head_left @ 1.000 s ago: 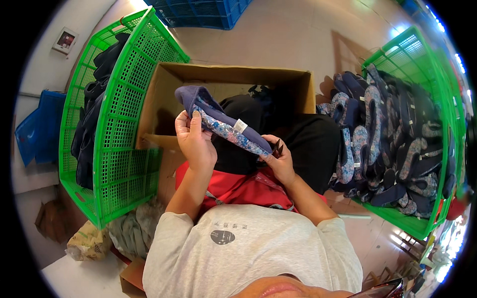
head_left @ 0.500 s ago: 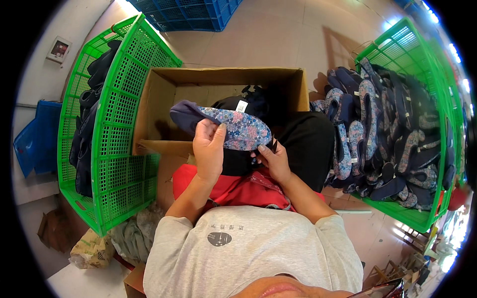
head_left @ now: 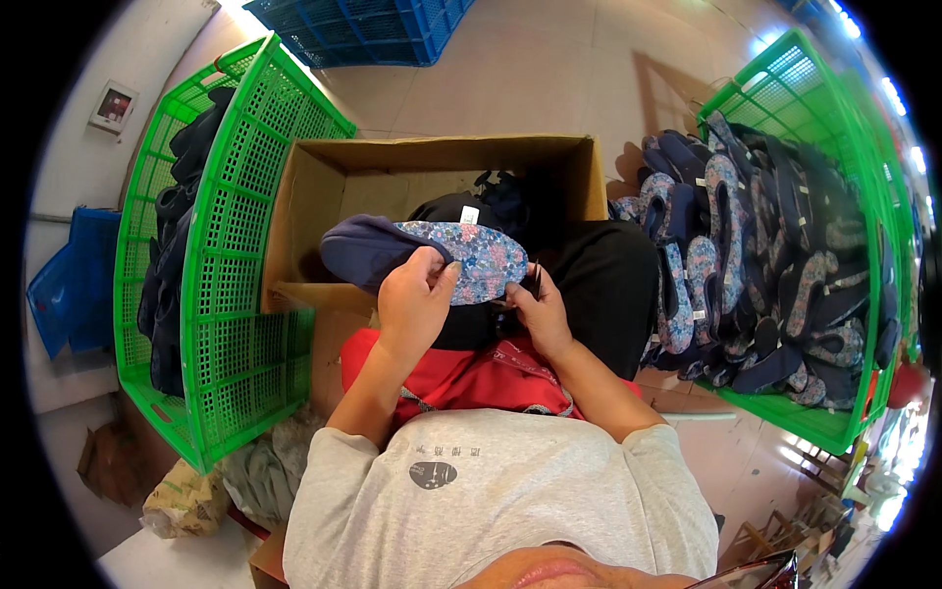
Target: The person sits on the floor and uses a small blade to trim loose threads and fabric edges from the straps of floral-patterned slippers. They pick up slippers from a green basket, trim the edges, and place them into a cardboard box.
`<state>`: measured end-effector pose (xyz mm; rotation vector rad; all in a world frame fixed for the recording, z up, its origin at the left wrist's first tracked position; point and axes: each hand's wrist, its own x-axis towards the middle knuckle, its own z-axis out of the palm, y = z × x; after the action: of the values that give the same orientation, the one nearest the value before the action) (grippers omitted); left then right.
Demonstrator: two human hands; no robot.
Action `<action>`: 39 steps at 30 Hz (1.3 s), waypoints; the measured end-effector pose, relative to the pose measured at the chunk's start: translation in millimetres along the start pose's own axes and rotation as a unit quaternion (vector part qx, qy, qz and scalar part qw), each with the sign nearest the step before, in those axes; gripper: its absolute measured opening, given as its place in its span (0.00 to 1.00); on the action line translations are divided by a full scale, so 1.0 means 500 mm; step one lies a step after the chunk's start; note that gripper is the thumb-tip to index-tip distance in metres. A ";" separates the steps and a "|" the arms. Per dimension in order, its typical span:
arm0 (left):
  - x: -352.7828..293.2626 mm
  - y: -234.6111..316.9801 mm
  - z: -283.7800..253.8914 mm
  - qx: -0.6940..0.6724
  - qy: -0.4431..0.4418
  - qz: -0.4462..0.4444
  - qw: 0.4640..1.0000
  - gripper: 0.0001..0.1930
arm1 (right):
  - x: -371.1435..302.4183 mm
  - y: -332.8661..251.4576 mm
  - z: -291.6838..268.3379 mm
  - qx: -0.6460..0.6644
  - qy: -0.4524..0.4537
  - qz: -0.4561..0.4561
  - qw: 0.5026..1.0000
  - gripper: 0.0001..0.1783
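A cloth slipper [head_left: 481, 257] with a blue-and-pink floral insole, a navy toe part and a small white tag lies across my lap, raised before me. My left hand [head_left: 417, 299] is closed on its near edge, thumb and fingers pinching where the navy part meets the floral one. At the heel end my right hand [head_left: 540, 309] is closed, its thumb against the slipper's edge. A dark, thin, pointed tool [head_left: 536, 279] sticks up from the right hand; its kind is not clear. Below the slipper, dark items [head_left: 505, 201] lie in an open cardboard box [head_left: 442, 152].
To the left stands a green plastic crate [head_left: 235, 255] with navy items. Another green crate [head_left: 785, 83] at the right holds a heap of similar floral slippers [head_left: 726, 226]. A blue crate [head_left: 363, 34] stands beyond the box. Red cloth [head_left: 471, 378] covers part of my lap.
The slipper has shifted slightly left and turned so more of its navy toe part shows. My left hand has moved a little along its edge; my right hand stays at the heel.
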<state>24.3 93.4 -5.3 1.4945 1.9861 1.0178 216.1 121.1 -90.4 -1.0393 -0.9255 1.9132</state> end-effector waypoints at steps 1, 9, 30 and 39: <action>-0.002 0.011 -0.006 0.006 -0.004 0.011 1.000 0.09 | -0.003 -0.009 0.007 0.020 0.013 0.004 1.000 0.08; 0.028 0.111 -0.064 0.176 0.063 0.293 0.938 0.10 | -0.002 0.012 -0.013 -0.061 -0.024 -0.113 0.991 0.16; 0.078 0.088 -0.002 0.020 -0.083 0.214 0.973 0.04 | -0.018 -0.020 -0.030 -0.129 -0.055 -0.115 0.983 0.16; 0.028 0.080 0.023 -0.026 0.020 0.184 0.982 0.03 | -0.008 -0.097 -0.074 -0.089 -0.152 -0.084 0.981 0.28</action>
<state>53.1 115.6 19.7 1.8687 1.7293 1.2434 263.4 148.4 -62.9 -0.7503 -1.3351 1.9031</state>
